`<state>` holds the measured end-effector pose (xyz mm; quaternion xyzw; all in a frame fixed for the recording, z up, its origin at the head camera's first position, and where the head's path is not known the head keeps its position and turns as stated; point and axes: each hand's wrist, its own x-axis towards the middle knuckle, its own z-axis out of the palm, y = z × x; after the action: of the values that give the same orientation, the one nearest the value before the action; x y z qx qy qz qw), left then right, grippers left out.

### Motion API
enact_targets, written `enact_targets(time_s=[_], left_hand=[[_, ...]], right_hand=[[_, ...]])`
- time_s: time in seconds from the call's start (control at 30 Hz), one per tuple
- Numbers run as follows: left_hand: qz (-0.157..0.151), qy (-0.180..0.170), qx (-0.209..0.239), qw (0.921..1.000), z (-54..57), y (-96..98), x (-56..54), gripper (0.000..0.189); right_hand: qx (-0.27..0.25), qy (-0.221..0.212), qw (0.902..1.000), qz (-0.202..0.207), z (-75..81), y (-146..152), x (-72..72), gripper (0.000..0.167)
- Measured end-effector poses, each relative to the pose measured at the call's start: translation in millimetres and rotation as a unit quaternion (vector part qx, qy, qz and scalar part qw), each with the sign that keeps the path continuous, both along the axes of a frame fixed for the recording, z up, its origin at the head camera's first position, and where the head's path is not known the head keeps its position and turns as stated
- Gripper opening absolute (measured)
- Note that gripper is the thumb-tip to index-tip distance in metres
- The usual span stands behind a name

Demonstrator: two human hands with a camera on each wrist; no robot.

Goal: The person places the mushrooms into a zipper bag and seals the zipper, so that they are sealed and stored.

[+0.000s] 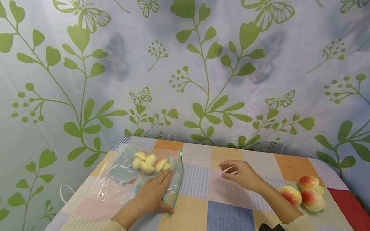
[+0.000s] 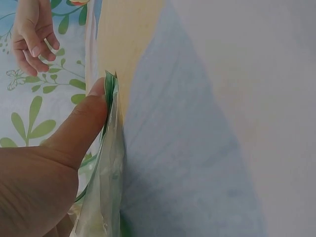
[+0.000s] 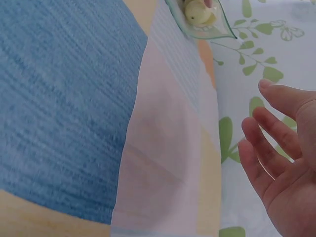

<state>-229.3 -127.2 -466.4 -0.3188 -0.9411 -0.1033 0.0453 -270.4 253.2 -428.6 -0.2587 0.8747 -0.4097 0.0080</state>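
Observation:
A clear zip bag point(image 1: 113, 188) with a pale green print and green zip edge point(image 1: 182, 171) lies flat on the table. Inside it are several small yellow peaches point(image 1: 147, 167) with red blush. My left hand point(image 1: 151, 196) rests on the bag with fingers extended, fingertips beside the peaches and thumb at the near end of the zip. In the left wrist view, the thumb point(image 2: 74, 131) lies against the bag's green edge point(image 2: 109, 89). Held above the table right of the bag, my right hand point(image 1: 240, 174) has loosely bent fingers and nothing in them.
Several larger red-and-yellow peaches point(image 1: 313, 200) sit in a group at the table's right, beside my right forearm. A patchwork cloth point(image 1: 195, 213) covers the table. Behind it hangs a curtain point(image 1: 159, 121) printed with green leaves and butterflies.

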Motion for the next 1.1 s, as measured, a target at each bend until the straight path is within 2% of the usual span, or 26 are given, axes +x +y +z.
enact_targets(time_s=[0.33, 0.6, 1.1], left_hand=[[0.002, -0.003, 0.005, 1.0000, 1.8, -0.8, 1.0, 0.132], [-0.001, 0.002, 0.008, 1.0000, 4.6, -1.3, 2.3, 0.130], [0.002, 0.003, -0.006, 1.0000, -1.0, -0.5, 1.9, 0.131]], right_hand=[[0.002, -0.004, 0.9999, -0.010, 8.1, 14.1, 6.0, 0.035], [0.013, 0.012, 0.9998, -0.006, 11.1, 31.9, 12.0, 0.035], [0.041, 0.022, 0.9978, -0.048, 19.1, 73.9, 29.3, 0.035]])
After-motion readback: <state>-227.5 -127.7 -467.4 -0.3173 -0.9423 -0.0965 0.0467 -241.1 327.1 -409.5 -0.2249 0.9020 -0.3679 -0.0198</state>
